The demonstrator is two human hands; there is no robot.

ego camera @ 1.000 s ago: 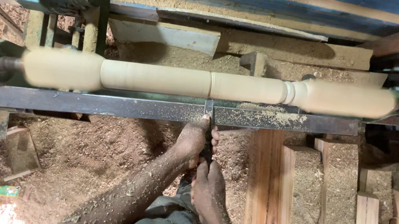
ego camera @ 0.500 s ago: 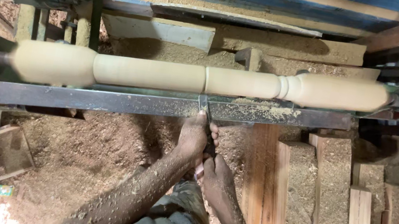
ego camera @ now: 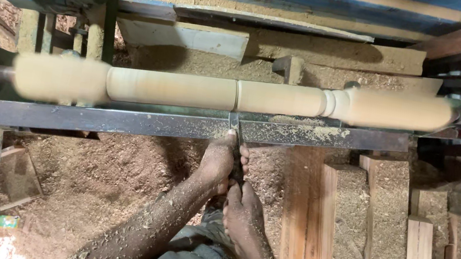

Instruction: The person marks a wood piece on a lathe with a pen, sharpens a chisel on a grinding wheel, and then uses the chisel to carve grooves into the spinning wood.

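At the lathe's steel tool rest (ego camera: 121,120), left hand (ego camera: 219,161) and right hand (ego camera: 242,211) each keep a closed grip on a chisel (ego camera: 234,130), tip against the spinning wooden spindle (ego camera: 229,95) mid-length. Cutting step appears underway; next calls for steady pressure, blade flat on the rest.

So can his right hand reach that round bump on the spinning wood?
Probably yes, but not freely. The right hand grips the chisel handle behind the left hand, and the metal rest bar lies between it and the bead, which sits off to the right.
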